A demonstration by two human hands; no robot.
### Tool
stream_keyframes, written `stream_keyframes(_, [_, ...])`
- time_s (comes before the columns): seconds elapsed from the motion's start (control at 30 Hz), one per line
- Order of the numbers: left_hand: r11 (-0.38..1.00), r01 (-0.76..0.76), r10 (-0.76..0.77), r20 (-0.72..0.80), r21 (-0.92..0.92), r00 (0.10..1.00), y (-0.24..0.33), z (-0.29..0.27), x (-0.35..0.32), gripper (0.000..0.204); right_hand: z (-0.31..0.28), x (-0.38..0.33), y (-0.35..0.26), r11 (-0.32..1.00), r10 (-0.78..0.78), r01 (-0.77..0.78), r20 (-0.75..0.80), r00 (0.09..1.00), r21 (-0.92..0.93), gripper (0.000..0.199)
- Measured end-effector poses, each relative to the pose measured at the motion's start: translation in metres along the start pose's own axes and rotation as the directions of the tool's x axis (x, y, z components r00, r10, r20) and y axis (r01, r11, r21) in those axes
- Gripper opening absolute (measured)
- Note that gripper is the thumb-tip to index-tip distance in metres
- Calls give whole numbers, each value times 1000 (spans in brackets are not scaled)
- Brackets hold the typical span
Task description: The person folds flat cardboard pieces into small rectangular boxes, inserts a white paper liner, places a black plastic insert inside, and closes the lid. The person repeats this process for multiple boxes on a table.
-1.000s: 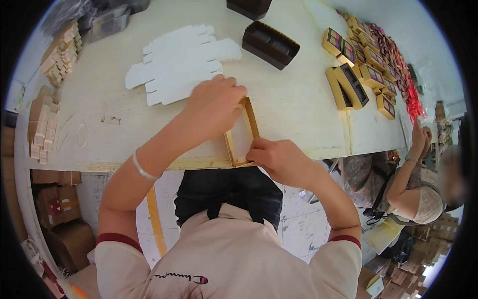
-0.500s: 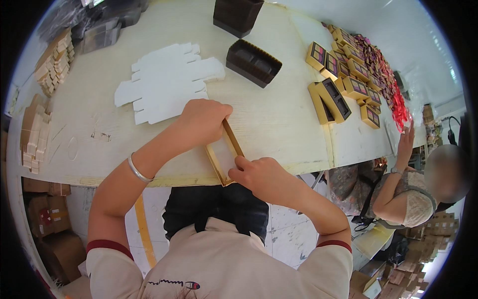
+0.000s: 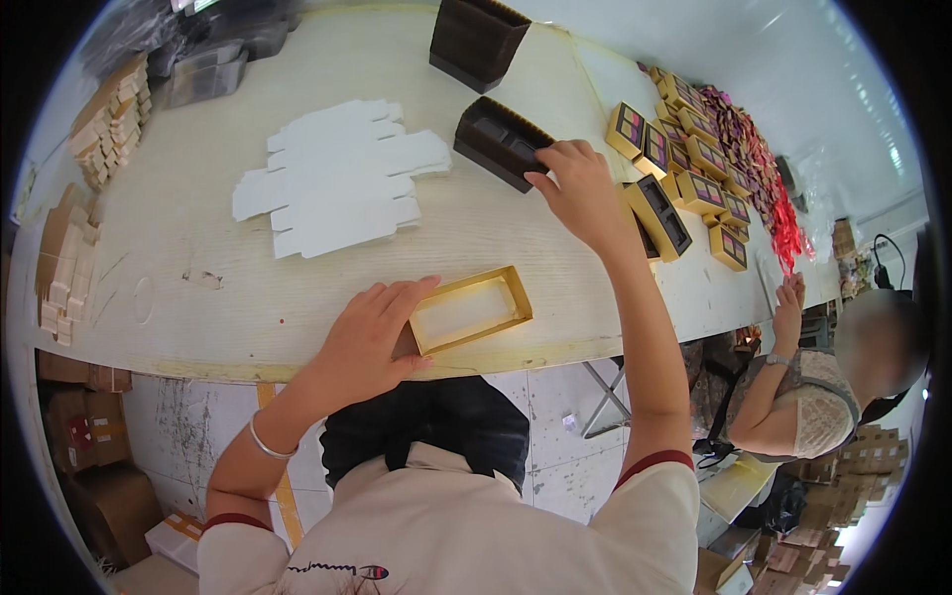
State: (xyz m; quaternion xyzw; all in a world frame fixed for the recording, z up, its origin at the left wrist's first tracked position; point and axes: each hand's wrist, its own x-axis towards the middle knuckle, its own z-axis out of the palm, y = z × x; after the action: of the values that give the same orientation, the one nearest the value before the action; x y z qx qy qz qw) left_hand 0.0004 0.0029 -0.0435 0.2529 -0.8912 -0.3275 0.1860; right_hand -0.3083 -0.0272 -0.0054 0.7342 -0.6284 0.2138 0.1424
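Near the front edge of the table lies an open-topped gold box point(image 3: 481, 333) with a pale inside. My left hand point(image 3: 365, 332) grips its left end, thumb at the near corner and fingers at the far one. My right hand point(image 3: 583, 190) reaches to a stack of nested dark brown plastic trays point(image 3: 486, 139), its thumb and fingers closed on the right end of the stack. How many trays it pinches is hidden. Just right of that hand, two gold boxes with dark tray inserts point(image 3: 661, 216) lean together.
Flat white box blanks point(image 3: 342, 178) lie left of centre. Another dark tray stack point(image 3: 478, 45) stands behind. Finished gold boxes point(image 3: 699, 159) and a heap of small red and purple packets point(image 3: 749, 159) fill the right. Folded card pieces point(image 3: 109, 124) stand far left. A co-worker point(image 3: 793, 392) sits at right.
My right hand has left the gold box and moved up and right to the dark trays. The gold box has turned to lie more crosswise, with my left hand now at its left end.
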Motion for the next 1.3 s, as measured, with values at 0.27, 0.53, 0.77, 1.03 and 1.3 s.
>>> stream_keyframes(0.27, [989, 97, -100, -19, -113, 995, 2, 2, 0, 79, -3, 20, 9, 998, 51, -54, 146, 988, 19, 10])
stream_keyframes(0.53, [992, 25, -33, -63, -128, 997, -3, 7, -4, 88, -61, -3, -9, 751, 395, -295, -44, 917, 590, 15])
stream_keyframes(0.77, [999, -40, 38, -123, -12, 992, 5, 16, 0, 100, -84, -98, -34, 113, 500, -812, 674, 544, 572, 26])
stream_keyframes(1.03, [999, -52, 51, -19, -18, 999, 11, 15, 7, 87, -42, -79, -62, 81, 300, -835, 785, 541, 545, 21])
stream_keyframes(1.3, [996, 59, -57, 19, -72, 998, 13, 9, 10, 81, -77, -95, -68, 703, 13, -291, 398, 917, 648, 39])
